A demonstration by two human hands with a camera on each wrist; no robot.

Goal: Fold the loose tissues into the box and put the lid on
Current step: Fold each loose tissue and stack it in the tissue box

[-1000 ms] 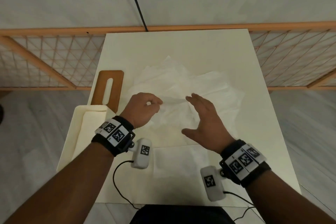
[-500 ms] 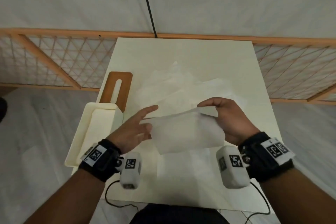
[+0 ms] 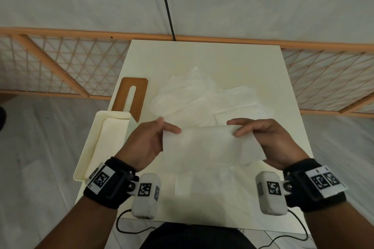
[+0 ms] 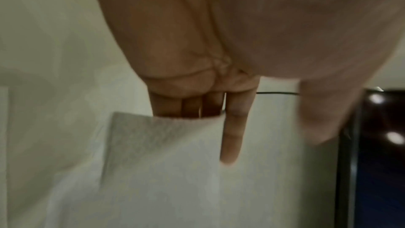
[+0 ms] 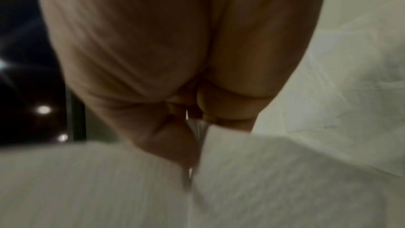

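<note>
Left hand [image 3: 148, 143] and right hand [image 3: 269, 139], each grip pinched on one end of thin white tissue sheet [image 3: 204, 145] above cream bench [image 3: 204, 60]; best folded edge-to-edge, kept taut.

The tissue [image 3: 204, 147] and the loose tissues [image 3: 204, 99] at 12 o'clock are plain white, the table [image 3: 202, 56] and box [image 3: 97, 141] cream, the lid [image 3: 132, 95] brown, and the wristbands [image 3: 110, 186] black with black-and-white square markers.
</note>
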